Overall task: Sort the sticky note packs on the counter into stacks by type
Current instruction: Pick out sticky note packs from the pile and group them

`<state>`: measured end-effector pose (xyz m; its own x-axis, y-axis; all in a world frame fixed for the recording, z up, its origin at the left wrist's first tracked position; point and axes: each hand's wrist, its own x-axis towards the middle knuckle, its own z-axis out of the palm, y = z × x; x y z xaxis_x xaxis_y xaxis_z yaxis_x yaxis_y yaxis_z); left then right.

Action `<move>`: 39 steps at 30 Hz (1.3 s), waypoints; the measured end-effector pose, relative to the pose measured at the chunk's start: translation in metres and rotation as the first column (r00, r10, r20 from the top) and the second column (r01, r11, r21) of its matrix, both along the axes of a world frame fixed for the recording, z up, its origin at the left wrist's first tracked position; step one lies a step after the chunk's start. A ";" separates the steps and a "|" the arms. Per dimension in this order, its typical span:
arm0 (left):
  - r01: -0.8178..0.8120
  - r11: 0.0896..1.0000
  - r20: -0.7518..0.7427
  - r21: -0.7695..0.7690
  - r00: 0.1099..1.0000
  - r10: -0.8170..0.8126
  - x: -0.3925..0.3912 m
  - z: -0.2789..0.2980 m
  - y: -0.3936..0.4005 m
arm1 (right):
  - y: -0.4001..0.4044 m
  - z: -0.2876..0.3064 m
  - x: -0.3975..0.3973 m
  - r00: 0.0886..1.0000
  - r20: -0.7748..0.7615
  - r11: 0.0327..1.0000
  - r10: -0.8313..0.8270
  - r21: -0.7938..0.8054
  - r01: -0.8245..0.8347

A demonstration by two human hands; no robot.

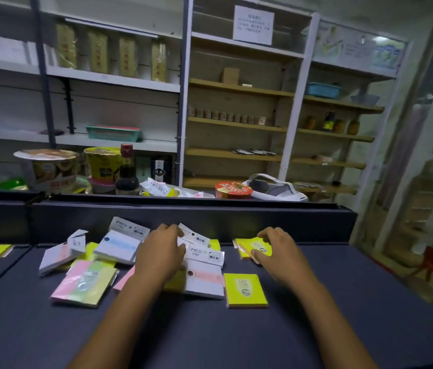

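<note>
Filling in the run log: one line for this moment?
left hand: on white packs | right hand: grips yellow pack | sorting: unfinished

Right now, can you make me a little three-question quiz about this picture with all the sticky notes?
1. True or false: the right hand is on a yellow pack.
2. Which colour is the counter? A red, B dark blue, C white.
3. Fill in: the pink-and-yellow pack lies to the ___ of the left hand.

Key: 1 true; 2 B; 3 left.
</note>
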<state>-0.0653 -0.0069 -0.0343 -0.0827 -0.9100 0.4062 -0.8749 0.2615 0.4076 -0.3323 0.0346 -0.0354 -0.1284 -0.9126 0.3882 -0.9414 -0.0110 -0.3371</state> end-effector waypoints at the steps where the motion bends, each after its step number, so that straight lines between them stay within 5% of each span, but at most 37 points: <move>1: -0.039 0.999 -0.001 0.016 0.999 0.039 0.000 -0.002 -0.003 | -0.007 -0.001 -0.002 1.000 0.005 1.000 0.019 -0.007 -0.019; 9: -0.130 0.984 -0.044 0.125 0.990 0.136 -0.002 -0.012 -0.008 | -0.049 -0.011 -0.004 0.986 0.074 0.989 0.148 -0.026 -0.147; 14: -0.069 0.978 -0.395 0.198 0.907 0.143 0.004 -0.013 -0.007 | -0.061 -0.002 -0.009 0.978 0.115 0.983 0.173 -0.079 -0.165; 21: -0.128 0.989 -0.594 -0.073 0.802 0.060 0.017 0.006 -0.011 | -0.061 0.002 -0.031 0.956 0.226 0.982 0.186 -0.081 -0.172; 23: -0.107 0.985 -0.715 -0.132 0.699 -0.020 0.017 0.009 -0.008 | -0.061 0.005 -0.039 0.952 0.256 0.985 0.169 -0.084 -0.152; 26: 0.112 0.990 -0.904 -0.086 0.408 -0.125 0.007 0.010 0.000 | -0.060 0.006 -0.048 0.951 0.270 0.988 0.152 -0.078 -0.135; 29: 0.256 0.965 -0.948 -0.053 0.291 -0.130 -0.009 0.004 0.008 | -0.058 0.004 -0.051 0.950 0.273 0.989 0.150 -0.050 -0.142; 39: 0.302 0.953 -0.953 -0.002 0.287 -0.093 -0.023 -0.006 0.012 | -0.054 -0.007 -0.061 0.995 0.098 0.949 -0.020 0.316 -0.012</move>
<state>-0.0887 0.0049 -0.0407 0.0706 -0.9766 0.2031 0.1984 0.2132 0.9566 -0.3930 -0.0189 -0.0427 -0.1553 -0.9857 0.0654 -0.9032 0.1149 -0.4135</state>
